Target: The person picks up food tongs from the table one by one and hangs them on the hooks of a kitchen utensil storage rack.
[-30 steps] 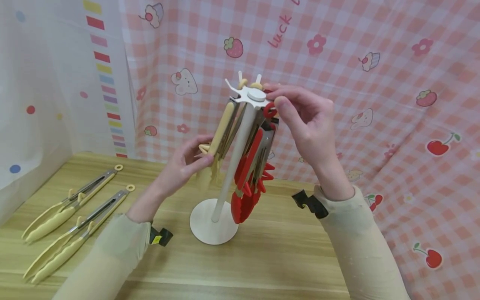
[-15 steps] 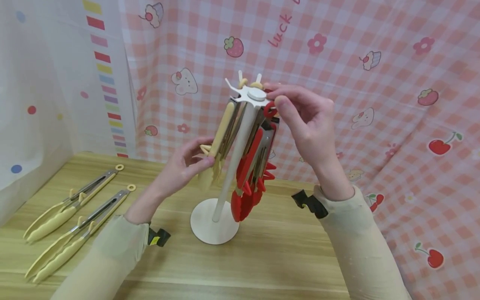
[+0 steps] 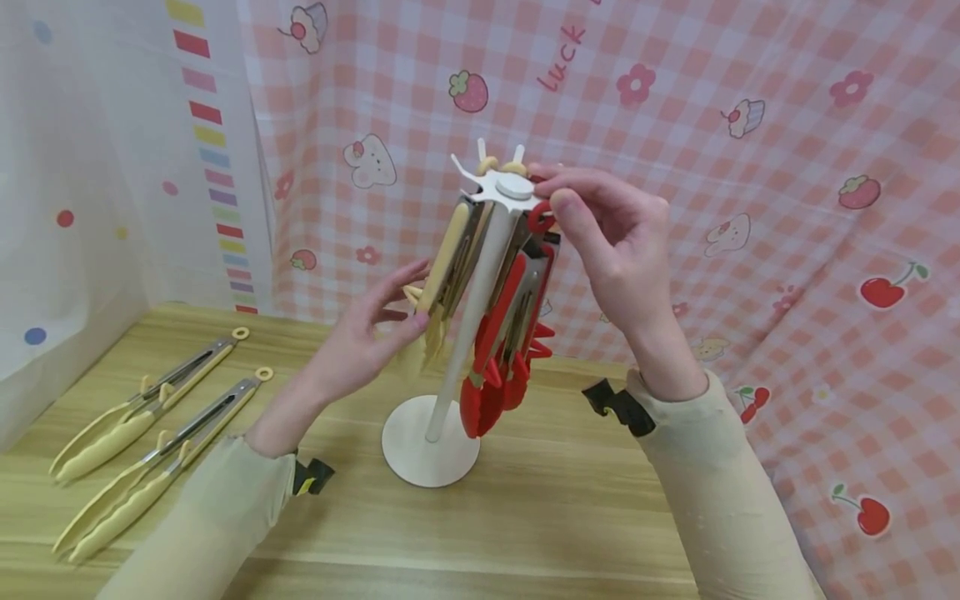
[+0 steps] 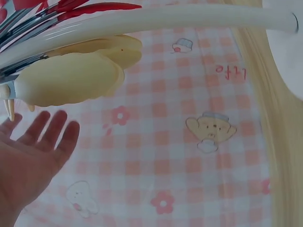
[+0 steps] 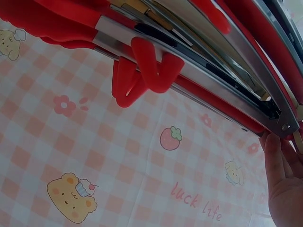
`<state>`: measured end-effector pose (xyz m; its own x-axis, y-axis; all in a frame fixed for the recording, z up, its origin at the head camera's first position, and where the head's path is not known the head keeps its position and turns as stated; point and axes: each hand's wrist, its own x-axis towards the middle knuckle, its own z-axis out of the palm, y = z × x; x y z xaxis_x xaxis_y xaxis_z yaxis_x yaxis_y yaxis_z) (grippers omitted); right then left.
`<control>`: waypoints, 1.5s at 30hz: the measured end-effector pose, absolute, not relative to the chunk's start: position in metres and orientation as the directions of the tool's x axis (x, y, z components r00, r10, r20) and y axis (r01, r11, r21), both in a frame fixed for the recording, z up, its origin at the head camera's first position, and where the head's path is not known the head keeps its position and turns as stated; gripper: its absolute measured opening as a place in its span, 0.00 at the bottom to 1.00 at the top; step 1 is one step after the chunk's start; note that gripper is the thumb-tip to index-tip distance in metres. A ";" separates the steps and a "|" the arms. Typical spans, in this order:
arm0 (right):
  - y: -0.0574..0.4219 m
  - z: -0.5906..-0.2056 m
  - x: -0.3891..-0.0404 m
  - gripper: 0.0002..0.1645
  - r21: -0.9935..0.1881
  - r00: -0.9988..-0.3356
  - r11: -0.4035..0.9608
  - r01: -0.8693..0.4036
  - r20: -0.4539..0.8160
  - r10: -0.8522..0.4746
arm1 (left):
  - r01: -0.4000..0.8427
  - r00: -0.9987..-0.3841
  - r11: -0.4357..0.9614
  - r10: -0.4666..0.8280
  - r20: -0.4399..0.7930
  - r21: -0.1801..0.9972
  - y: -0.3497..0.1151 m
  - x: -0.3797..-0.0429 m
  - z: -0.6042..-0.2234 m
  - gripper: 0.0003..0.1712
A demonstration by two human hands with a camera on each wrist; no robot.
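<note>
A white rack [image 3: 471,312] with a round base stands tilted in the head view, tongs hanging around its top. My right hand [image 3: 622,242] is at the rack's hook plate, thumb and forefinger pinching the red ring of the red tongs [image 3: 501,321]. Red heads and V-shaped stands of these tongs cross the right wrist view. On the rack's left side hang yellow tongs [image 3: 444,265]. My left hand [image 3: 356,346] is beside them, fingers spread and loose. In the left wrist view its fingers lie below the yellow tongs' head [image 4: 68,80]; whether the thumb touches the handle, I cannot tell.
Two more yellow-and-steel tongs, the far tongs [image 3: 146,408] and the near tongs [image 3: 161,467], lie on the wooden table [image 3: 525,533] at the left. A pink checked curtain [image 3: 405,108] hangs close behind and to the right.
My left hand's fingers have loosened and spread from the yellow tongs' handle. The red tongs swing slightly. My right hand stays at the rack's top.
</note>
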<state>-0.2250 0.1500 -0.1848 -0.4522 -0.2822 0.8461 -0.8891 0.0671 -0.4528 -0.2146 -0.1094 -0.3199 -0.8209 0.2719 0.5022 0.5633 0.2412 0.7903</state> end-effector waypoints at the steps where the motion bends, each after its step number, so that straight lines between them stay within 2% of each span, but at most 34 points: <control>1: 0.150 -0.185 -0.225 0.28 -0.454 -0.454 0.066 -0.888 0.846 -0.280 | 0.567 -0.821 0.268 0.267 0.505 0.779 -0.110 -0.214 -0.320 0.37; 7: 0.149 -0.185 -0.226 0.31 -0.454 -0.456 0.075 -0.888 0.846 -0.275 | 0.566 -0.816 0.488 0.219 0.535 0.664 -0.114 -0.206 -0.321 0.39; 10: 0.149 -0.185 -0.227 0.33 -0.451 -0.455 0.083 -0.889 0.847 -0.275 | 0.561 -0.808 0.553 0.205 0.553 0.616 -0.118 -0.203 -0.323 0.40; 17: 0.149 -0.186 -0.226 0.28 -0.456 -0.458 0.073 -0.887 0.850 -0.260 | 0.555 -0.800 0.606 0.201 0.565 0.570 -0.129 -0.200 -0.326 0.38; 24: 0.149 -0.185 -0.226 0.35 -0.446 -0.447 0.068 -0.892 0.853 -0.269 | 0.478 -0.853 0.666 0.198 0.483 0.572 -0.144 -0.197 -0.326 0.37; 30: 0.148 -0.185 -0.224 0.26 -0.450 -0.450 0.065 -0.891 0.853 -0.266 | 0.405 -0.884 0.752 0.176 0.434 0.521 -0.159 -0.194 -0.331 0.38; 36: 0.147 -0.186 -0.226 0.33 -0.446 -0.449 0.078 -0.892 0.851 -0.271 | 0.343 -0.896 0.826 0.144 0.421 0.448 -0.182 -0.190 -0.337 0.39; 41: 0.148 -0.186 -0.227 0.34 -0.449 -0.453 0.080 -0.890 0.851 -0.265 | 0.318 -0.899 0.863 0.144 0.413 0.393 -0.201 -0.188 -0.343 0.40; 45: 0.149 -0.187 -0.227 0.32 -0.454 -0.457 0.077 -0.888 0.851 -0.258 | 0.268 -0.924 0.887 0.127 0.360 0.376 -0.211 -0.187 -0.346 0.42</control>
